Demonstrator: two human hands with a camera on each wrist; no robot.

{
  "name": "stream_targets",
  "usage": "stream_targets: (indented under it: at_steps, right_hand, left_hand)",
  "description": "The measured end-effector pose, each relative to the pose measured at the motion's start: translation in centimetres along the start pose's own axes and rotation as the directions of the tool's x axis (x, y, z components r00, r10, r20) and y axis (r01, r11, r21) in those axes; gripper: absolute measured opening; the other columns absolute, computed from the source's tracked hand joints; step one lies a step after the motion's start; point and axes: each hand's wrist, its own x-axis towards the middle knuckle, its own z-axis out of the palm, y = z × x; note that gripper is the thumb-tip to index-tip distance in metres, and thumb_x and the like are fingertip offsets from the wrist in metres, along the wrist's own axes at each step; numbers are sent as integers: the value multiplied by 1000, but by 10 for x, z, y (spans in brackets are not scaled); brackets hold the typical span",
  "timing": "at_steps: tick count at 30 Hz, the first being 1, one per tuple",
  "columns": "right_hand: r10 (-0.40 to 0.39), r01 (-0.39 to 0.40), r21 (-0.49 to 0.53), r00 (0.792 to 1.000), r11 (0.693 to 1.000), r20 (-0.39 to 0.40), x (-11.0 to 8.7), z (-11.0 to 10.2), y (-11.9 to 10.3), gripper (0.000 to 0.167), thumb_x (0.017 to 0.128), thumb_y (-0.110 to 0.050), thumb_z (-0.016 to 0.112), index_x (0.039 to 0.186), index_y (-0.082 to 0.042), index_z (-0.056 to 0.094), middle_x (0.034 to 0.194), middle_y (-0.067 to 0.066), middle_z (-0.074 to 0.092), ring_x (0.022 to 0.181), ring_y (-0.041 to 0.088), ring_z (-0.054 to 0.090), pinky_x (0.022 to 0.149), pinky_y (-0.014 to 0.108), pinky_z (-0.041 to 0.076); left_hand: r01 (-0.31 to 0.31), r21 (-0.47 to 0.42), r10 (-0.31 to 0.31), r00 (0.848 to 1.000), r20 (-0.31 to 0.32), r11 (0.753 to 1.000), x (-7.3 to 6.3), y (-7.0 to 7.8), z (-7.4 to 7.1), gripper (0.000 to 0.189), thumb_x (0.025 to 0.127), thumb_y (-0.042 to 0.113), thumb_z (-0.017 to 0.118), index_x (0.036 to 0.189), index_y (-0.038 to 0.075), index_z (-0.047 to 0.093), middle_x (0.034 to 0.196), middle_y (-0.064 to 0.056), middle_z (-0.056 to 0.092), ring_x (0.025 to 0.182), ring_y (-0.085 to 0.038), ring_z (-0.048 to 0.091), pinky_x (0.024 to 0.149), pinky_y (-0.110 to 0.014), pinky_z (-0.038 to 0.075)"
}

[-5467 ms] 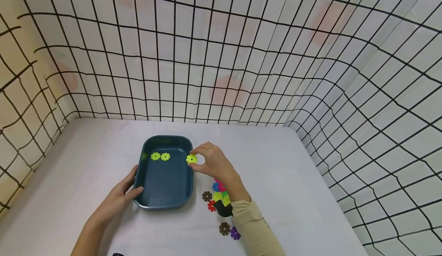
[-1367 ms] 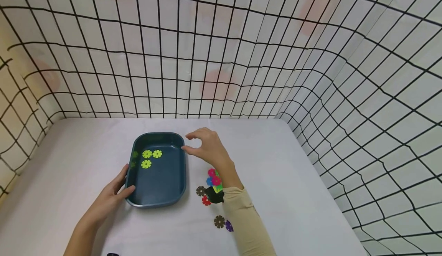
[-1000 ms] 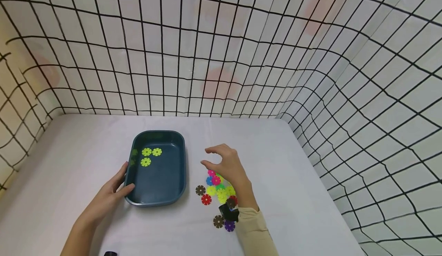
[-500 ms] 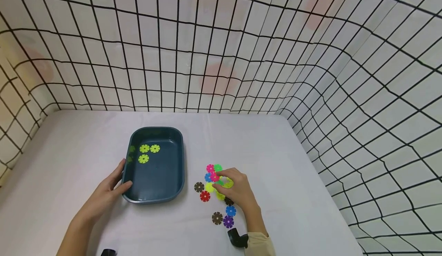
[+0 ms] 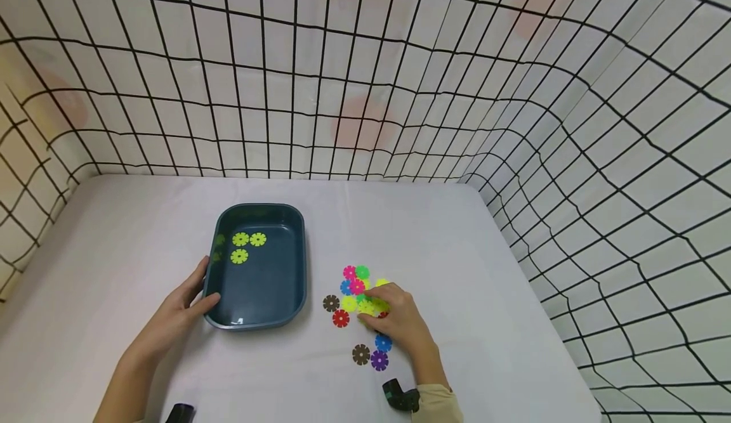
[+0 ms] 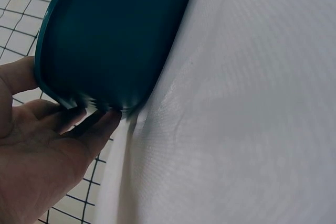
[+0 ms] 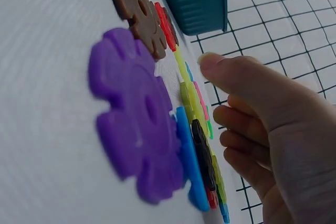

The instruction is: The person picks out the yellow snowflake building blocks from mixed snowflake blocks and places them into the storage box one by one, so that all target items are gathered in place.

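My left hand (image 5: pixel 171 318) grips the left wall of a dark teal tray (image 5: pixel 263 293), thumb over the rim and fingers along the outside; the left wrist view shows the same hold. Three yellow notched plastic discs (image 5: pixel 240 239) lie in the tray's upper left. Right of the tray, my right hand (image 5: pixel 404 320) is over a pile of colored discs. Its thumb and index finger are apart, on either side of a yellow disc (image 5: pixel 365 307) in the head view. The right wrist view shows nothing between thumb (image 7: pixel 226 69) and fingers. That hand hides part of the pile.
Pink (image 5: pixel 350 273), green (image 5: pixel 362 273), red (image 5: pixel 341 318) and brown (image 5: pixel 331 303) discs lie around the pile. Nearer are a blue (image 5: pixel 383 342), a brown (image 5: pixel 361 354) and a purple disc (image 5: pixel 379 360). Black wire grid (image 5: pixel 320 87) borders the white table (image 5: pixel 485 359).
The yellow disc that my right hand pinched at the tray's right rim now lies in the tray with the other two. That hand has moved back to the pile; my left hand keeps its hold.
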Motion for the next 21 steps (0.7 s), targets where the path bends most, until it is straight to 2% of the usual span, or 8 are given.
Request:
stream_targets:
  at_steps: [6, 14, 21]
  right_hand:
    - [29, -28, -31, 999, 999, 36, 2, -2, 2, 45, 71, -26, 87, 109, -8, 73, 105, 3, 72, 100, 16, 66, 88, 30, 57]
    - [75, -73, -56, 996, 996, 37, 2, 0, 3, 46, 70, -29, 88, 110, -11, 74, 106, 3, 71, 102, 16, 65, 89, 31, 57]
    - [156, -152, -66, 986, 986, 55, -4, 1, 1, 47, 71, -34, 87, 111, -13, 75, 110, 3, 70, 104, 18, 64, 90, 35, 57]
  left_hand:
    - [-7, 2, 7, 1000, -1, 1000, 2, 3, -2, 83, 99, 25, 56, 157, 17, -1, 165, -10, -6, 150, -44, -5, 114, -68, 8]
    - [5, 10, -4, 1000, -4, 1000, 2, 4, -2, 83, 98, 25, 56, 157, 16, -2, 165, -10, -6, 150, -44, -5, 114, -68, 8]
    - [15, 6, -15, 1000, 1, 1000, -1, 2, 0, 84, 98, 25, 57, 157, 13, -2, 164, -13, -6, 149, -45, -4, 114, -69, 9]
